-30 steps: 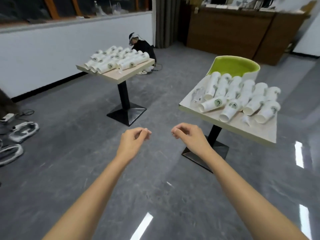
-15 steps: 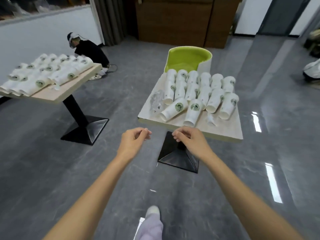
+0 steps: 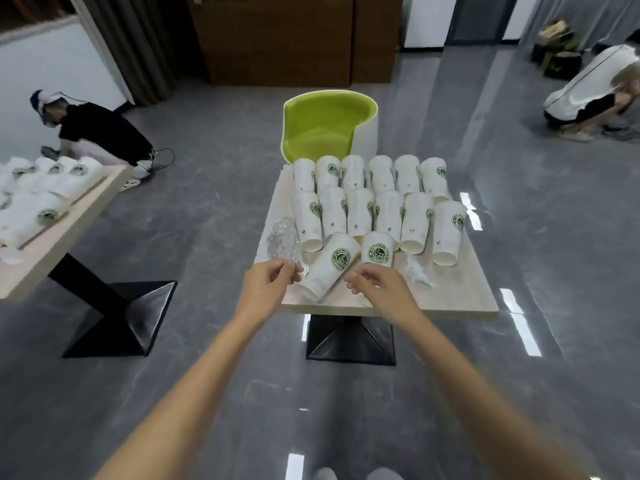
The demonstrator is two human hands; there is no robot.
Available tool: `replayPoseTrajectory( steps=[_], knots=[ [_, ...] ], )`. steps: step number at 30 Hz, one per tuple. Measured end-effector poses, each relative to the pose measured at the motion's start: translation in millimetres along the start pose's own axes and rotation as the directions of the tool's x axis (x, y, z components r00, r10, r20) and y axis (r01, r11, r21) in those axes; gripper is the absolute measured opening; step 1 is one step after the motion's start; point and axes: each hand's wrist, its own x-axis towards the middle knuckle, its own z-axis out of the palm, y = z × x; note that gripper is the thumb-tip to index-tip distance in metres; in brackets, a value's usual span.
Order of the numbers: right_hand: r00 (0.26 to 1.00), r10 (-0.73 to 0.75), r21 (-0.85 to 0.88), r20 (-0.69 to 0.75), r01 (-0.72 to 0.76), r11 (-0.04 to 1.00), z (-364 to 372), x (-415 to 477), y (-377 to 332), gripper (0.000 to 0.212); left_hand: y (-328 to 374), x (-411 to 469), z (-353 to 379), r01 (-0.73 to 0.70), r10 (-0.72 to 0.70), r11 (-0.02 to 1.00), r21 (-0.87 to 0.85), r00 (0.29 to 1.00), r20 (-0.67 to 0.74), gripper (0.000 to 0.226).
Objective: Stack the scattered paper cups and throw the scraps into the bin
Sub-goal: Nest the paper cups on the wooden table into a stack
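— The white green-logo paper cups (image 3: 360, 211)?
— On their sides, in rows across the square pale-wood table (image 3: 460, 294); bare board shows at its near right corner.
— Hands?
— The left hand (image 3: 268, 287) and right hand (image 3: 379, 289) hover over the near edge, fingers loosely curled, empty. A crumpled clear plastic scrap (image 3: 281, 237) hugs the left edge.

**One head-worn view, angled down**

The wide camera sits above and behind the left grip (image 3: 268, 284) and right grip (image 3: 377, 289), facing forward and down. The counter (image 3: 460, 299) lies close, just beyond them.
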Motion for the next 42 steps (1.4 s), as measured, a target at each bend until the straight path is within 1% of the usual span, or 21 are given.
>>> replayPoseTrajectory(
  steps=[8, 12, 13, 17, 20, 23, 28, 33, 36, 39, 42],
  knots=[
    [0.997, 0.071, 0.008, -0.025, -0.070, 0.997, -9, 47, 14, 0.013, -14, 61, 35, 0.025, -0.023, 1.000, -0.019, 0.996, 0.087, 0.019],
    [0.995, 0.094, 0.031, -0.027, -0.093, 0.995, -18, 73, 28, 0.014, -25, 85, 63, -0.001, -0.002, 0.999, 0.033, 0.995, 0.103, 0.013],
    [0.995, 0.100, 0.036, -0.026, -0.099, 0.994, -21, 80, 33, 0.014, -29, 91, 70, 0.000, -0.006, 0.998, 0.056, 0.994, 0.113, 0.015],
    [0.994, 0.108, 0.052, -0.009, -0.108, 0.993, -36, 111, 49, 0.013, -44, 110, 96, -0.032, 0.004, 0.987, 0.160, 0.984, 0.176, 0.040],
    [0.989, 0.146, 0.089, 0.011, -0.147, 0.985, -46, 128, 62, 0.013, -53, 124, 113, -0.054, 0.002, 0.968, 0.245, 0.978, 0.207, 0.050],
    [0.983, 0.178, 0.142, 0.052, -0.183, 0.973, -55, 140, 75, 0.012, -59, 132, 125, -0.069, -0.001, 0.941, 0.330, 0.978, 0.207, 0.055],
    [0.982, 0.168, 0.123, 0.089, -0.178, 0.976, -65, 155, 87, 0.018, -66, 138, 135, -0.048, -0.025, 0.919, 0.392, 0.983, 0.180, 0.068],
    [0.977, 0.175, 0.124, 0.119, -0.189, 0.974, -68, 164, 94, 0.017, -70, 140, 143, -0.082, -0.035, 0.833, 0.547, 0.979, 0.201, 0.087],
    [0.978, 0.179, 0.108, 0.108, -0.190, 0.976, -71, 167, 98, 0.014, -77, 138, 146, -0.088, -0.041, 0.798, 0.596, 0.979, 0.200, 0.093],
    [0.978, 0.186, 0.093, 0.097, -0.195, 0.976, -72, 166, 100, 0.015, -81, 138, 147, -0.070, -0.057, 0.797, 0.600, 0.980, 0.190, 0.100],
    [0.977, 0.194, 0.069, 0.092, -0.200, 0.977, -73, 164, 101, 0.018, -80, 140, 147, -0.056, -0.088, 0.790, 0.611, 0.976, 0.202, 0.101]
  ],
)
